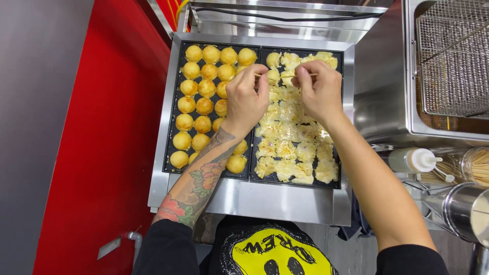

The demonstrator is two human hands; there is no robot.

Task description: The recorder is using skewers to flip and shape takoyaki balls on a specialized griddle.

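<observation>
A black dimpled griddle (257,114) in a steel frame has two halves. The left half holds several round golden batter balls (198,86). Pale, half-cooked batter pieces (293,140) fill the right half. My left hand (247,97) grips a thin wooden pick (261,75) over the middle top of the griddle. My right hand (318,89) pinches a second wooden pick (309,75) just beside it, above the far rows of pale batter. The two picks point toward each other.
A red wall panel (117,137) runs along the left. A steel fryer with a wire basket (453,56) stands at the right. Below it are a squeeze bottle (415,159), a jar of wooden skewers (476,165) and a steel canister (466,210).
</observation>
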